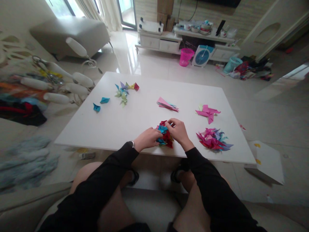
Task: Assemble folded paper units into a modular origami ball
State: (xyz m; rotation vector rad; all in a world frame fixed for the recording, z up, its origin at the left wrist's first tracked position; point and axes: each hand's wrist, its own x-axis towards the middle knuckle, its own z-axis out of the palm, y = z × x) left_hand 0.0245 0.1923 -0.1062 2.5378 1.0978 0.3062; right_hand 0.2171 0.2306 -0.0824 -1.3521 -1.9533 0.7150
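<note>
Both my hands are at a cluster of red, blue and green folded paper pieces (168, 139) near the table's front edge. My left hand (150, 138) grips its left side, fingers curled round a blue part. From the right, my right hand (177, 128) pinches at the top of the cluster; its fingertips partly cover the folds. Beyond the hands lies a fanned stack of pink and pale paper (167, 105). To the right rest a pink and purple folded paper cluster (213, 140) and a smaller pink folded paper piece (208, 112).
The white table (135, 125) also bears a loose group of pastel folded pieces (123, 91) at the back left. Two blue folded pieces (104, 100) lie left of it. A white box (267, 162) stands on the floor at right. A lamp (77, 79) leans by the left edge.
</note>
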